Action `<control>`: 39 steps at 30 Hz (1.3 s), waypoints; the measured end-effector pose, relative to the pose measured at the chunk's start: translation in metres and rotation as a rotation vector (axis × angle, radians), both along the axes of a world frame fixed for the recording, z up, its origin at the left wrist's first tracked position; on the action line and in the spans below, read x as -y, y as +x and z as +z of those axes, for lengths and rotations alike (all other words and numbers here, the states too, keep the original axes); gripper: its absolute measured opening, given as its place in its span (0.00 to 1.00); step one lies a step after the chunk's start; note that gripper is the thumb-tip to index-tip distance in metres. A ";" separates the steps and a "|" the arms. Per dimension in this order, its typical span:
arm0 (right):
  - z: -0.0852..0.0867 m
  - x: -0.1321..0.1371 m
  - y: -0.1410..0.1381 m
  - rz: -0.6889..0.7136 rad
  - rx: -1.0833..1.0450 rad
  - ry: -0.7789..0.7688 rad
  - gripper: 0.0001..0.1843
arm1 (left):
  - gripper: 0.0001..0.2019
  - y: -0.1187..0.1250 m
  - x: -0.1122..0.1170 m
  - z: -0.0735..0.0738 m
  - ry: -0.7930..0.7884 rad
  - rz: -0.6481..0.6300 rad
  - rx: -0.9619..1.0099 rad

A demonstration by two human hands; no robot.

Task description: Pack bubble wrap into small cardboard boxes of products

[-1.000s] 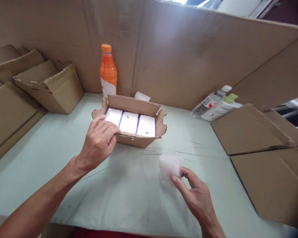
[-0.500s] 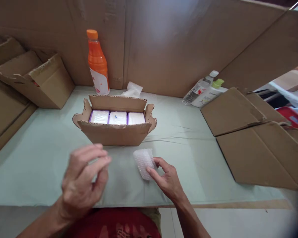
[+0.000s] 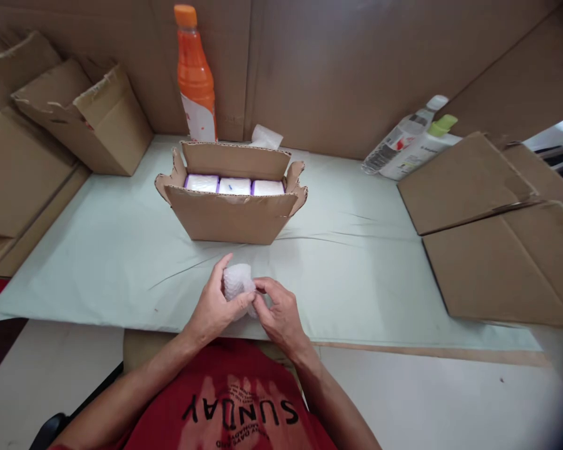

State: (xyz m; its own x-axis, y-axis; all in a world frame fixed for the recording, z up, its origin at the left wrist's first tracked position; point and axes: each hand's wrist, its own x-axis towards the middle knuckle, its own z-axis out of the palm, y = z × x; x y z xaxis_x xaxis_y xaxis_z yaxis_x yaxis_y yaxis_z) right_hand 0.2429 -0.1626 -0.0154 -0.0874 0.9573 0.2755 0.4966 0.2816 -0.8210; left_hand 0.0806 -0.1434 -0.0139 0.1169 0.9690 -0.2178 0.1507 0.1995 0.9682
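Both my hands meet near the front edge of the table around a small piece of white bubble wrap. My left hand curls its fingers and thumb about the wrap from the left. From the right, my right hand pinches its lower edge. Behind them stands an open cardboard box with three white, purple-edged packs lying side by side inside it.
An orange bottle stands at the cardboard back wall, with a crumpled white tissue beside it. Two plastic bottles lie at the back right. Flat cardboard sheets cover the right side. Empty cartons sit at the left.
My left hand came off the box and joined my right hand on the bubble wrap. Both hands pulled the wrap back toward my body, and my head tilted down.
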 end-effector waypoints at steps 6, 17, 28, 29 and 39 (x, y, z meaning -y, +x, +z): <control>0.004 0.000 0.023 -0.115 -0.197 -0.202 0.09 | 0.37 -0.048 -0.027 -0.002 0.088 -0.018 -0.042; -0.009 -0.001 0.028 -0.131 -0.265 -0.327 0.11 | 0.31 -0.007 0.001 0.014 0.982 -0.501 -0.603; -0.018 0.014 0.105 -0.453 -0.248 -0.390 0.13 | 0.19 -0.087 -0.023 -0.017 0.666 -0.276 -1.166; -0.018 0.013 0.111 -0.485 -0.244 -0.383 0.14 | 0.19 -0.095 -0.022 -0.016 0.653 -0.257 -1.167; 0.022 0.014 0.111 -0.474 -0.037 -0.346 0.14 | 0.14 -0.097 -0.014 -0.007 0.678 -0.015 -0.783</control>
State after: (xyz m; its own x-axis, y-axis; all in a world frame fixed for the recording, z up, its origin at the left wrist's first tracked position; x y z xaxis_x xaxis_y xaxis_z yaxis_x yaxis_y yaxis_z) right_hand 0.3538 -0.1770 0.0061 0.3759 0.9243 -0.0658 0.4718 -0.2520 -0.8449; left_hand -0.0167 -0.1297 -0.0209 0.1908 0.9160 0.3529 0.7847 -0.3583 0.5059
